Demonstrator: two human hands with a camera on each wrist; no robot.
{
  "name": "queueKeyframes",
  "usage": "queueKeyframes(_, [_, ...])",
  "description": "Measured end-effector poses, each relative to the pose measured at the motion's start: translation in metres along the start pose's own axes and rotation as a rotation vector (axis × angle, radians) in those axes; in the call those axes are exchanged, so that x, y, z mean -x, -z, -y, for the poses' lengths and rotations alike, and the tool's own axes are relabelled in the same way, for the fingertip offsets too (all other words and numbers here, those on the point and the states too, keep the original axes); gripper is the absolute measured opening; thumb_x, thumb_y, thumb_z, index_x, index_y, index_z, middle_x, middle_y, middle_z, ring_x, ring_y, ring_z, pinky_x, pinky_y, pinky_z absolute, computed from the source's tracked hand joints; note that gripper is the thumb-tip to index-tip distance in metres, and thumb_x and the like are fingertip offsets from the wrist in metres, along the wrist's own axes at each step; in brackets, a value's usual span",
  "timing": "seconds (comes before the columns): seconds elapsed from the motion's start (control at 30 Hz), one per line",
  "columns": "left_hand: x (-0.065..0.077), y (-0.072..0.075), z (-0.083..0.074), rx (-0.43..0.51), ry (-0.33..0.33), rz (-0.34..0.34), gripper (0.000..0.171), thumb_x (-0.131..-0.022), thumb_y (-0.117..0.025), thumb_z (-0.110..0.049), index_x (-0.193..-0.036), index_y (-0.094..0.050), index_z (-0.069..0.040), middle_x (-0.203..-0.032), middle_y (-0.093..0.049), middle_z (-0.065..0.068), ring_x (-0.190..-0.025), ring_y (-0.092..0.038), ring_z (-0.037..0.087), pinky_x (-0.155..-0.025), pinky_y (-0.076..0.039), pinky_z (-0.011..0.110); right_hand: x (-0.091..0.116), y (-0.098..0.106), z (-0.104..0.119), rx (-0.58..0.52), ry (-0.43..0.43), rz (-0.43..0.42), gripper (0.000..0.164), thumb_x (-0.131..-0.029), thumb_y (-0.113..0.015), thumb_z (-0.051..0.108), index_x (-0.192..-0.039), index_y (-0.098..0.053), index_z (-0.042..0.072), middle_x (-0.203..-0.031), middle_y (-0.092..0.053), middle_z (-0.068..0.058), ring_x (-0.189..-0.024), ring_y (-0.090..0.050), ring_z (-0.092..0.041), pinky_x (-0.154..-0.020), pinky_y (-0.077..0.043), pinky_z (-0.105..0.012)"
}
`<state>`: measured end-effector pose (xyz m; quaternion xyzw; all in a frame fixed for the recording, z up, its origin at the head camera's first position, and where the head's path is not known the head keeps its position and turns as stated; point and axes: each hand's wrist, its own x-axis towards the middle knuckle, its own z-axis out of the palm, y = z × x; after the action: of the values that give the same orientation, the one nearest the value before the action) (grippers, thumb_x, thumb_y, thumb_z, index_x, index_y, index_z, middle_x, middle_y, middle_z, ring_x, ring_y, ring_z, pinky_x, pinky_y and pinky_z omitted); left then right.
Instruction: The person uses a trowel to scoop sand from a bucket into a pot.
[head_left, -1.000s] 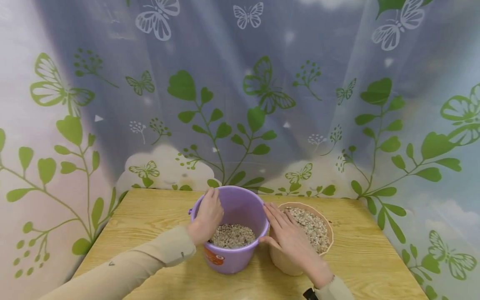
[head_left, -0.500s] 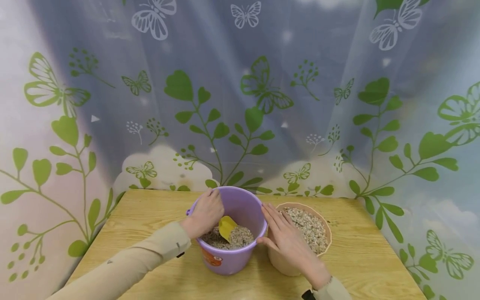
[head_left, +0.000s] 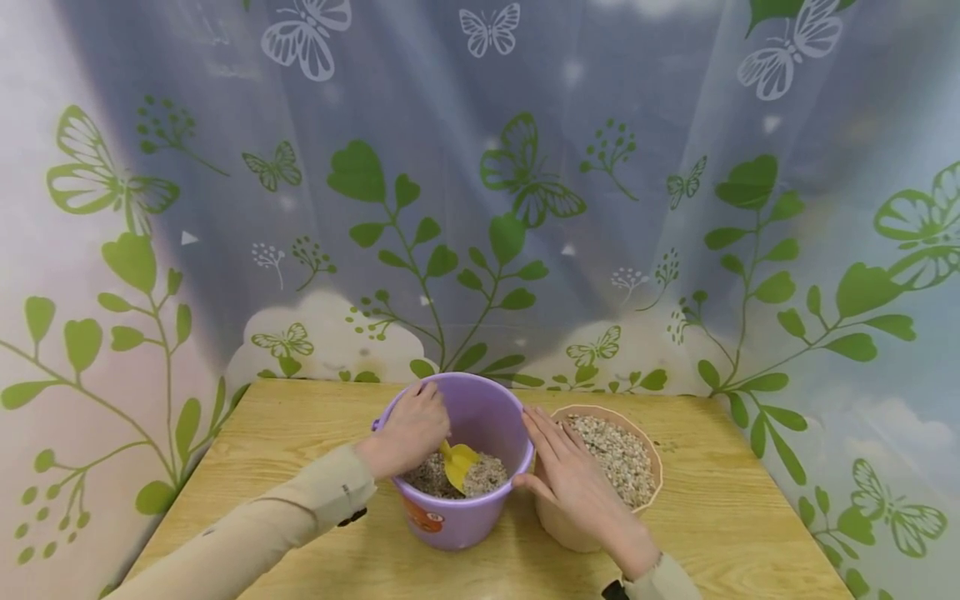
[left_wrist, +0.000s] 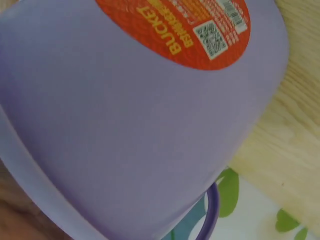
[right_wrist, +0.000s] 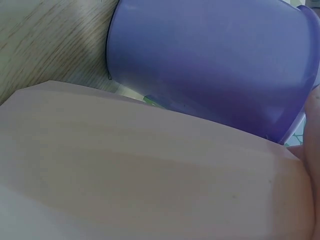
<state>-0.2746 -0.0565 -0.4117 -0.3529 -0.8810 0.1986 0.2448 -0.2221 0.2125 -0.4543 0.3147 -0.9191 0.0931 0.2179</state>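
Gripping scoop (head_left: 459, 470) inside bucket (head_left: 480, 525) with clamped fingers of left hand (head_left: 408, 425); resting straight-fingered right hand (head_left: 573, 479) over pot (head_left: 558, 527) beside bucket. Probably best to lift gravel (head_left: 486, 473) slowly, scoop level, bucket steadied.

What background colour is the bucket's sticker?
Orange-red; the sticker on the bucket shows best in the left wrist view.

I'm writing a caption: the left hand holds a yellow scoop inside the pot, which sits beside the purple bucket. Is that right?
Not quite: the head view shows the left hand holding the yellow scoop inside the purple bucket, not the pot. The pot does sit beside the bucket.
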Motion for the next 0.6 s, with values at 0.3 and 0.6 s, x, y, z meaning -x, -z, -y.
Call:
queueKeyframes(0.3, [0.009, 0.006, -0.001, 0.304, 0.193, 0.149, 0.032, -0.096, -0.068, -0.036, -0.082, -0.074, -0.008, -0.084, -0.067, 0.007, -0.090, -0.055, 0.026, -0.083, -0.042, 0.039, 0.001, 0.001, 0.002, -0.017, -0.009, 0.008, 0.088, -0.100, -0.032, 0.066, -0.155, -0.031, -0.002, -0.161, -0.031, -0.020, -0.146, -0.035, -0.036, -0.114, -0.032, -0.056])
queueKeyframes(0.6, [0.021, 0.018, 0.006, 0.520, 0.373, 0.142, 0.031, -0.096, -0.068, -0.032, -0.080, -0.071, -0.006, -0.091, -0.071, 0.013, -0.107, -0.061, 0.037, -0.088, -0.046, 0.046, 0.001, 0.000, 0.001, -0.019, -0.004, -0.010, 0.088, -0.100, -0.031, 0.066, -0.155, -0.031, -0.003, -0.162, -0.030, -0.019, -0.146, -0.035, -0.036, -0.114, -0.032, -0.056])
